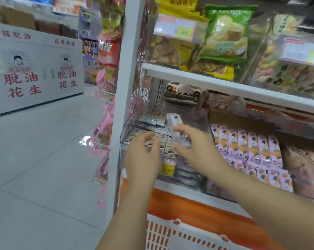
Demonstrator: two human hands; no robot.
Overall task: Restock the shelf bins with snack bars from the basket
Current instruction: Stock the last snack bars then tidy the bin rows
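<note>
Down at the bottom, closest of all, is the white basket [170,223] with little red slots, and what is inside it cannot be seen. Two bare arms reach up over it to the shelf. On the right side, the right hand [197,147] is pinching one snack bar [178,127] between its thumb and curled fingers. That bar is pale with a dark picture on its wrapper, and it stands tall, leaning a bit to the left, right above the clear bin [124,141]. Next to it, the left hand [143,152] holds nothing; its fingers are loose and a little bent over the front of the bin, but the blur hides whether they touch anything. Inside the bin, rows of bars [152,118] lie packed side by side with their long sides pointing front to back. I think the held bar has to tip down and slide in the same way, and the right hand is the one to do it. Farther right sit pink bars [252,148], and higher up a green bag [226,31]
</note>
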